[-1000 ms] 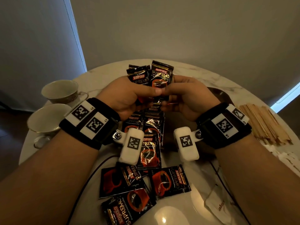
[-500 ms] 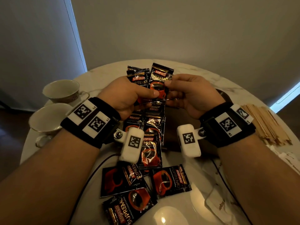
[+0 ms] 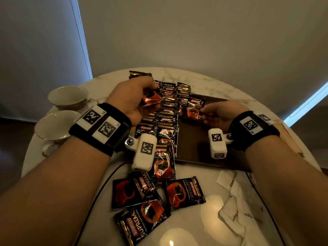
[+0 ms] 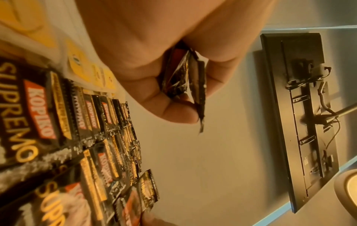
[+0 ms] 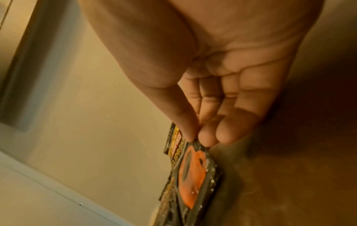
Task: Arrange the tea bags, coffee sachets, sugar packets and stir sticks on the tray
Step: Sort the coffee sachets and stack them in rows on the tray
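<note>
Marble table (image 3: 204, 80) carries a dark tray (image 3: 193, 139) at centre. Left hand (image 3: 131, 96) clutches several coffee sachets (image 3: 150, 98) at eleven o'clock; right hand (image 3: 220, 114) pinches one sachet (image 3: 192, 109) (corner only) over the tray, at one o'clock.

Pretty dim room overall. Head view gets cool blue daylight leaking in thin strips at the left and right edges, plus a warm lamp glare blob on the glossy counter (image 3: 211, 206) near the bottom. Heavy fisheye bend, so the walls and forearms curve. Both wrist views run warm orange and soft; the right hand (image 5: 222, 91) is smeared with blur, and its right side sinks into murky shadow.
</note>
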`<state>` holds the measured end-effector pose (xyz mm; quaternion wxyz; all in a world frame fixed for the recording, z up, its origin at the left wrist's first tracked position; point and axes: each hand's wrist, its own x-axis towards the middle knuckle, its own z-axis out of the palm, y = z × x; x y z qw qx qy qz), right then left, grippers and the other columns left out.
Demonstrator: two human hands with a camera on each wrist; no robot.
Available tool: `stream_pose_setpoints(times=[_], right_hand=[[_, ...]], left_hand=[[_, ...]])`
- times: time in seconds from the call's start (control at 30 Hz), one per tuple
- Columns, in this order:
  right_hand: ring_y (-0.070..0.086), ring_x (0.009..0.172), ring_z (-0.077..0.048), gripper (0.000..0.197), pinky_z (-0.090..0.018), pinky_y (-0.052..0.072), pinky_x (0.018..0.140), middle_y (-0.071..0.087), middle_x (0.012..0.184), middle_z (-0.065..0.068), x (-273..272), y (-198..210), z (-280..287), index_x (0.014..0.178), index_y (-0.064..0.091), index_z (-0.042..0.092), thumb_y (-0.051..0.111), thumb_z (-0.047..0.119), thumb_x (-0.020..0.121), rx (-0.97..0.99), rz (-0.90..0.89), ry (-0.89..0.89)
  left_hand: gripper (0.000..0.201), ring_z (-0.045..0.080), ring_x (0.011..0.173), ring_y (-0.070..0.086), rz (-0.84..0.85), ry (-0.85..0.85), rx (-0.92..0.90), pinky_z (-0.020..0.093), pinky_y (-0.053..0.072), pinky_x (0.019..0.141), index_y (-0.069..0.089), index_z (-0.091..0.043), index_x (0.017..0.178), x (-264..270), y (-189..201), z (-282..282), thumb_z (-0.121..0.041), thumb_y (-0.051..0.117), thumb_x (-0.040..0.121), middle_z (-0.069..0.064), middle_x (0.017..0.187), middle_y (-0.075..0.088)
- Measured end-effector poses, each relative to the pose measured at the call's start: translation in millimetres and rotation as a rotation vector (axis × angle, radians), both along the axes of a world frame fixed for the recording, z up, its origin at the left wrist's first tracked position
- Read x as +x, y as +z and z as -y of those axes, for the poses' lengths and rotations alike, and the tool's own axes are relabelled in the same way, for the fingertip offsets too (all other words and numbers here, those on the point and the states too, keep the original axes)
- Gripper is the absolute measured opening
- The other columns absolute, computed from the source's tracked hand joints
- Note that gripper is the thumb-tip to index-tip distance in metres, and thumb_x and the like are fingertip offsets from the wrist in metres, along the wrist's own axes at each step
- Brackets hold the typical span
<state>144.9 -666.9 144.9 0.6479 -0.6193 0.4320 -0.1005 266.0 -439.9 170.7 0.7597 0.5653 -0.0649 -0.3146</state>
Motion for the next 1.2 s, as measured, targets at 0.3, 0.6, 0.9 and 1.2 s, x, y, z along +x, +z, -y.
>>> stream_pose_setpoints(times=[0.3, 0.6, 0.9, 1.2], right_hand=[[0.066, 0.072, -0.015, 0.005, -0.026, 0.059, 0.064, 0.068, 0.092, -0.011, 10.4, -1.0, -9.0, 0.097, 0.069, 0.005, 0.070, 0.003, 0.092, -0.118, -0.133, 0.045], [0.064, 0.067, -0.015, 0.004, -0.028, 0.057, 0.069, 0.066, 0.081, -0.009, 17.6, -1.2, -13.4, 0.094, 0.069, 0.006, 0.072, 0.009, 0.093, -0.158, -0.208, 0.075], [0.068, 0.073, -0.018, 0.011, -0.030, 0.059, 0.072, 0.070, 0.091, -0.011, 14.1, 0.8, -12.8, 0.100, 0.068, 0.009, 0.073, 0.017, 0.094, -0.146, -0.186, 0.097], [0.070, 0.075, -0.021, 0.039, -0.029, 0.056, 0.063, 0.072, 0.088, -0.006, 3.5, 24.6, -38.4, 0.105, 0.072, 0.012, 0.082, 0.038, 0.078, -0.104, 0.191, 0.379]], left_hand=[[0.033, 0.021, 0.078, 0.066, 0.031, 0.029, 0.027, 0.028, 0.055, 0.052, 0.067, -0.004, 0.122, 2.8, -0.5, 0.4, -0.013, 0.069, 0.090, 0.011, 0.106, 0.065], [0.030, 0.021, 0.078, 0.066, 0.044, 0.031, 0.029, 0.028, 0.055, 0.052, 0.068, -0.004, 0.119, 3.4, 0.5, -0.3, -0.013, 0.070, 0.090, 0.011, 0.105, 0.065], [0.006, 0.021, 0.077, 0.067, 0.041, -0.024, 0.038, 0.027, 0.057, 0.053, 0.065, -0.010, 0.098, 0.9, -0.2, 0.5, -0.011, 0.067, 0.092, 0.010, 0.101, 0.065], [0.026, 0.025, 0.090, 0.078, 0.105, -0.125, 0.011, 0.035, 0.063, 0.068, 0.071, -0.001, 0.111, -4.3, -6.8, 5.6, -0.005, 0.077, 0.086, 0.014, 0.105, 0.078]])
